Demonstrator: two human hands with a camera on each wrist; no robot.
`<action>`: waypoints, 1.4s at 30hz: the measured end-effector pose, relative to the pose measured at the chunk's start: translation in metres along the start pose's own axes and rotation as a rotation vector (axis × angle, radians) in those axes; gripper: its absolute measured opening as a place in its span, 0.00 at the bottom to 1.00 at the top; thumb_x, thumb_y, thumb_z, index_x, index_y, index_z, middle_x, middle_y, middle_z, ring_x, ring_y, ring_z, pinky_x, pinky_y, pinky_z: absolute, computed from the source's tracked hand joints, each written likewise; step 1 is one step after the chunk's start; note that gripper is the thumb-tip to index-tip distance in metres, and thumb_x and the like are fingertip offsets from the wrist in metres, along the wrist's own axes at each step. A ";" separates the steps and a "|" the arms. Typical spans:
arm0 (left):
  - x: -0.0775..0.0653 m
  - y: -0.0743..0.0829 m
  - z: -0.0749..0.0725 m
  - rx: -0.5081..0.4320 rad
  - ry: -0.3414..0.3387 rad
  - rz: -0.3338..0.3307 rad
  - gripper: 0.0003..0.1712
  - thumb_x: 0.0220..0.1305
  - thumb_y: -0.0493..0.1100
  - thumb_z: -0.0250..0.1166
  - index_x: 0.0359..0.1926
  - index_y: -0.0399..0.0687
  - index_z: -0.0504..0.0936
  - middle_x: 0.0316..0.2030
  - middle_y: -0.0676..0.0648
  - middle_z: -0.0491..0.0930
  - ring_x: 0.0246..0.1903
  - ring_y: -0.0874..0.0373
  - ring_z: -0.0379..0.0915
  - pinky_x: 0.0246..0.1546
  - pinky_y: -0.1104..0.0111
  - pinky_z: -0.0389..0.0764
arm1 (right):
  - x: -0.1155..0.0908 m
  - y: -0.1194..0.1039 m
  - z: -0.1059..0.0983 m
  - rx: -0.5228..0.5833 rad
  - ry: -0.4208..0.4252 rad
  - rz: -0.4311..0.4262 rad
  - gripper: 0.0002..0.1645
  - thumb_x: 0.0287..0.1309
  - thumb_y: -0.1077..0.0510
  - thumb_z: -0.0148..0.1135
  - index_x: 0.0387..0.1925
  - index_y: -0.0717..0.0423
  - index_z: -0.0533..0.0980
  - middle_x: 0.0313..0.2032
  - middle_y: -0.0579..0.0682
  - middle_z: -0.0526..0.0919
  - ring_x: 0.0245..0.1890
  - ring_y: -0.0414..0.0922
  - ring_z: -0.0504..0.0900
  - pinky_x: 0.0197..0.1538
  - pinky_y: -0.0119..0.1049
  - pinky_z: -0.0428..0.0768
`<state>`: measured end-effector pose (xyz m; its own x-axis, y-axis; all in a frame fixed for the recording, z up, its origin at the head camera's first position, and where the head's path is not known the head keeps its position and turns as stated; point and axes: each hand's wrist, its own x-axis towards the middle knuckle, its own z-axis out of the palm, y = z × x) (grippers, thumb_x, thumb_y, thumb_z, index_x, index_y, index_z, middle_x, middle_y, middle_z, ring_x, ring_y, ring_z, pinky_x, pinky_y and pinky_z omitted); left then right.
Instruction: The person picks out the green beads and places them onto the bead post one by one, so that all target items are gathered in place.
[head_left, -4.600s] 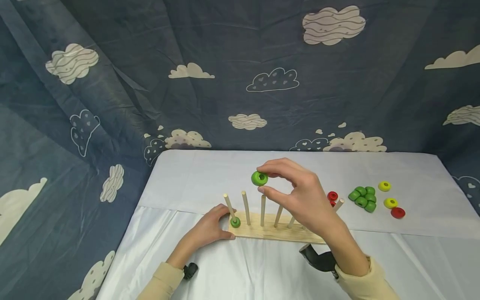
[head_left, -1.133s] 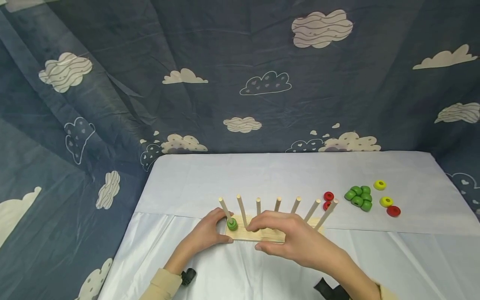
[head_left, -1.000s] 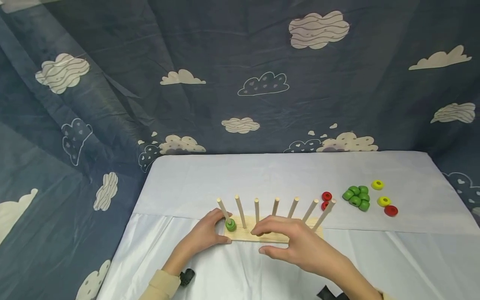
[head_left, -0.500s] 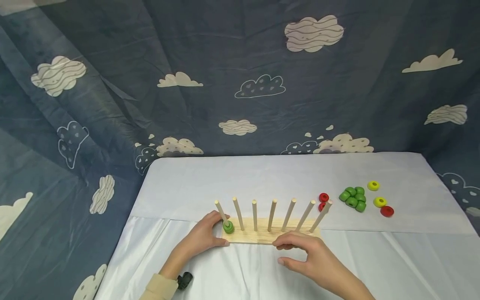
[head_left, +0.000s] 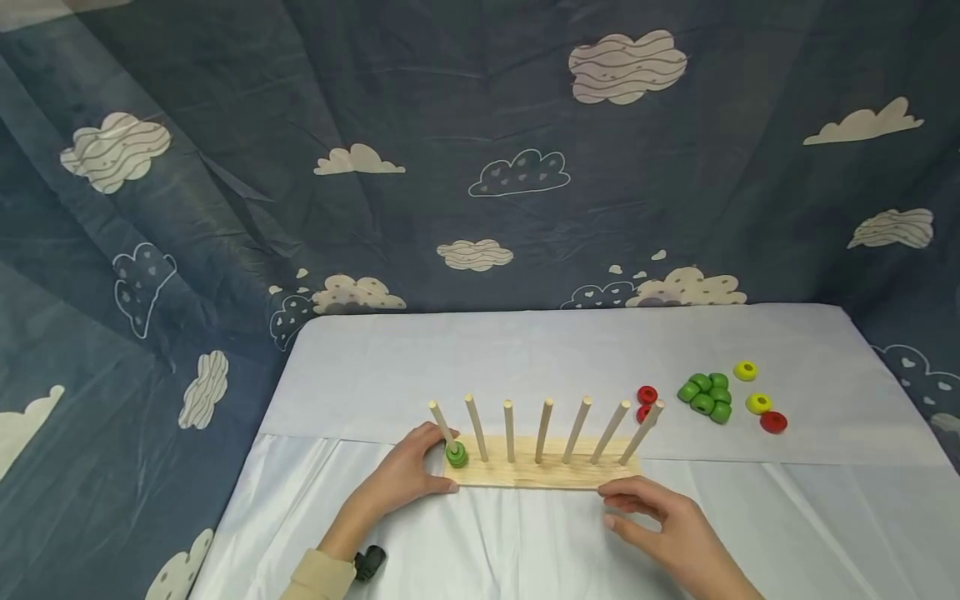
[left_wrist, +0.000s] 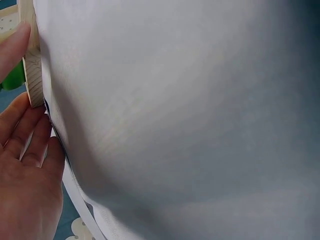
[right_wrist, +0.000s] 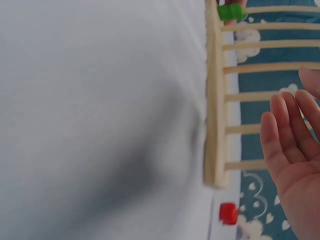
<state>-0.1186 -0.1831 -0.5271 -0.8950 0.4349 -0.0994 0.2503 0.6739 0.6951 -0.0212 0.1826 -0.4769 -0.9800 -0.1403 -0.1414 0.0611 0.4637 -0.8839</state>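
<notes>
A pale, grained wooden pegboard (head_left: 517,476), its seven plain pegs (head_left: 543,432) ranged in a row, is set on the white cloth (head_left: 465,358). Green beads (head_left: 457,456) are stacked on the leftmost peg (head_left: 442,426). Its left end is gripped by the left hand (head_left: 401,472); nothing is held by the relaxed right hand (head_left: 671,525) nearby. Red beads (head_left: 647,395), more green ones and yellow beads (head_left: 759,403) are grouped beyond, rightward.

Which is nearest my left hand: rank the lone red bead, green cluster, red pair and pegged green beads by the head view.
From the left hand:
1. Pegged green beads, on the leftmost peg
2. Red pair, behind the board's right end
3. Green cluster, right of that pair
4. Lone red bead, farthest right
</notes>
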 end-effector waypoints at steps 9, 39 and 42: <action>-0.001 0.000 0.001 -0.011 0.001 -0.019 0.41 0.45 0.49 0.81 0.62 0.52 0.75 0.56 0.55 0.73 0.62 0.52 0.67 0.63 0.55 0.69 | -0.002 0.025 -0.014 0.118 0.076 0.183 0.22 0.56 0.56 0.72 0.51 0.58 0.80 0.47 0.53 0.84 0.43 0.39 0.83 0.46 0.30 0.82; 0.001 -0.001 0.002 0.004 0.013 -0.001 0.41 0.44 0.49 0.81 0.62 0.52 0.76 0.55 0.55 0.74 0.62 0.51 0.67 0.62 0.53 0.70 | 0.022 0.076 -0.097 -0.349 0.288 0.116 0.29 0.64 0.51 0.64 0.61 0.62 0.72 0.56 0.64 0.77 0.52 0.60 0.76 0.43 0.39 0.82; 0.001 -0.001 0.002 0.010 0.013 0.001 0.41 0.44 0.49 0.81 0.62 0.52 0.76 0.55 0.55 0.74 0.62 0.51 0.67 0.62 0.53 0.70 | 0.026 0.080 -0.103 -0.362 0.293 0.114 0.30 0.64 0.50 0.64 0.61 0.64 0.71 0.56 0.67 0.75 0.52 0.63 0.76 0.45 0.49 0.81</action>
<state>-0.1192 -0.1824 -0.5292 -0.8993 0.4282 -0.0895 0.2550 0.6794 0.6881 -0.0619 0.3062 -0.5048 -0.9862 0.1575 -0.0513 0.1527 0.7442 -0.6503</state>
